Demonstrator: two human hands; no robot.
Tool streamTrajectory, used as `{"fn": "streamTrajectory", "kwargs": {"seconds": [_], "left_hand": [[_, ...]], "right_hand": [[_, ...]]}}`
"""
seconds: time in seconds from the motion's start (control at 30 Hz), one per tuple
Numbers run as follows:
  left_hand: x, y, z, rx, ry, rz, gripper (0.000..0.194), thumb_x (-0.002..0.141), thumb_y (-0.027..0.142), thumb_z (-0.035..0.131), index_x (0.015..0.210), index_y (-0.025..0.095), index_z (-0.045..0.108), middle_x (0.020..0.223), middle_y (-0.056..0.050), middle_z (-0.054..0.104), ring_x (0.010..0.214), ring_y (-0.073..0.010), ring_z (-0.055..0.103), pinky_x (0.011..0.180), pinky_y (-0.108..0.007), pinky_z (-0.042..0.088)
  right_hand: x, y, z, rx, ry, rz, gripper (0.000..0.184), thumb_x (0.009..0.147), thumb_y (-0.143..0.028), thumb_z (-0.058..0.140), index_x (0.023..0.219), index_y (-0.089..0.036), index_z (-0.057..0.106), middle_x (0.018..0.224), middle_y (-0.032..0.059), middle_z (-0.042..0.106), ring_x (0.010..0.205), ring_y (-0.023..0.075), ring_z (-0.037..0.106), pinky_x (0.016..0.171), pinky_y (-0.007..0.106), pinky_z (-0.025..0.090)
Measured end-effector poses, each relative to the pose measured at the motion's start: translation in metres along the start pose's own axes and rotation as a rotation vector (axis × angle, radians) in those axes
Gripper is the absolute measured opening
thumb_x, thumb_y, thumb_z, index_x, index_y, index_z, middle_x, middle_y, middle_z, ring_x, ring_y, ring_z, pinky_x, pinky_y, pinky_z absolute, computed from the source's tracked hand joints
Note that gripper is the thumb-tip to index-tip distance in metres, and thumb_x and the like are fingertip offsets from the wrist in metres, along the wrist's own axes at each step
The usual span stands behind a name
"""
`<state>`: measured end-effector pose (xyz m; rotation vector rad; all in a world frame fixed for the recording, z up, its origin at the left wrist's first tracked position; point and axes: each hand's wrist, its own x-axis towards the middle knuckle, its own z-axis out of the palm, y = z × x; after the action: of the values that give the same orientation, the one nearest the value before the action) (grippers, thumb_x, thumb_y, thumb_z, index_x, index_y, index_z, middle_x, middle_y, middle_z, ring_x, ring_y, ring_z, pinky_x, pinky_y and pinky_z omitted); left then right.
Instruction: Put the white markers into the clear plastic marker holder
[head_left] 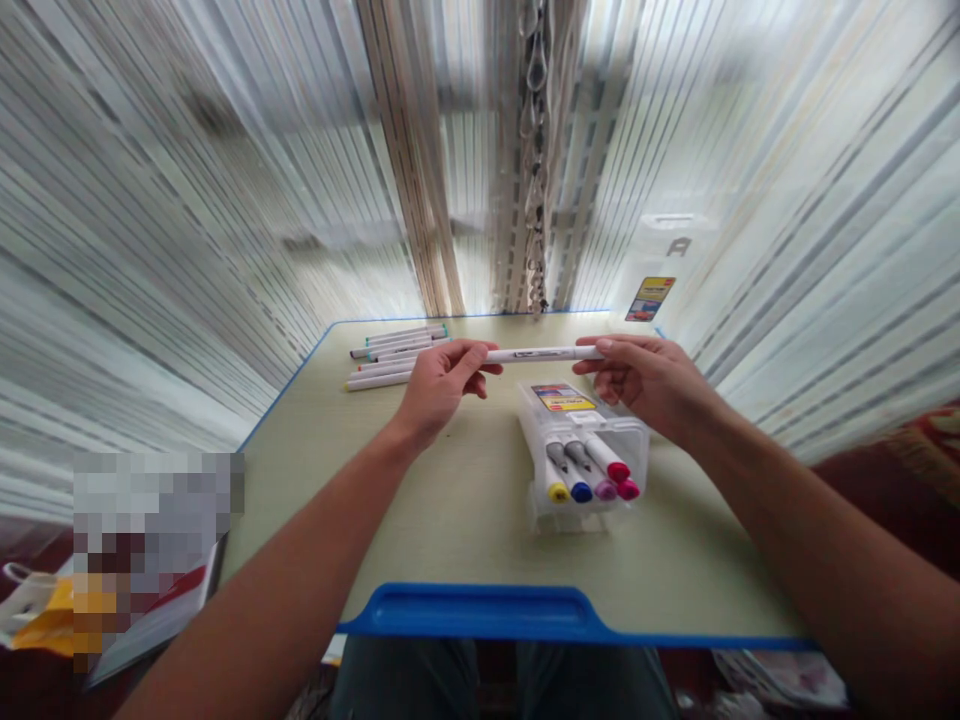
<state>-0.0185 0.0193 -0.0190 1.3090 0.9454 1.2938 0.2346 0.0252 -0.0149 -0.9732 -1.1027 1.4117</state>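
A white marker (541,354) is held level above the table, one end in each hand. My left hand (450,378) pinches its left end between thumb and fingers. At the right end, my right hand (637,375) grips it the same way; my fingers hide both tips. Below my right hand stands a clear plastic marker box (531,430) with several markers in it, their yellow, blue, pink and red ends facing me. Beyond my left hand, several white markers (382,378) lie side by side on the table.
The pale green table (450,520) has a blue rim and a blue tray groove (480,608) at its near edge. A clear plastic case piece with a yellow label (649,298) stands at the back right. Striped curtains (300,150) hang close behind the table.
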Motion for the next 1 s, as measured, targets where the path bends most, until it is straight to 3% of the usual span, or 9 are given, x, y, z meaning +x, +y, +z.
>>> {"fn": "streamTrajectory", "kwargs": {"seconds": [0.57, 1.0], "left_hand": [[-0.0030, 0.0020, 0.0032, 0.344, -0.029, 0.098, 0.037, 0.074, 0.046, 0.085, 0.085, 0.012, 0.078, 0.058, 0.001, 0.062, 0.049, -0.0078, 0.051, 0.047, -0.020, 0.039], [-0.0008, 0.0047, 0.0011, 0.141, -0.037, 0.068, 0.035, 0.074, 0.040, 0.087, 0.094, 0.012, 0.079, 0.077, -0.005, 0.075, 0.055, -0.0083, 0.059, 0.054, -0.021, 0.048]], "right_hand": [[-0.0013, 0.0055, 0.0033, -0.196, -0.042, -0.119, 0.034, 0.062, -0.039, 0.094, 0.080, -0.014, 0.078, 0.058, 0.0010, 0.069, 0.043, 0.0073, 0.054, 0.042, 0.021, 0.040], [0.0014, 0.0032, -0.0019, -0.055, -0.053, -0.085, 0.030, 0.068, -0.036, 0.091, 0.086, -0.016, 0.079, 0.073, 0.0057, 0.076, 0.045, 0.0070, 0.053, 0.045, 0.023, 0.043]]}}
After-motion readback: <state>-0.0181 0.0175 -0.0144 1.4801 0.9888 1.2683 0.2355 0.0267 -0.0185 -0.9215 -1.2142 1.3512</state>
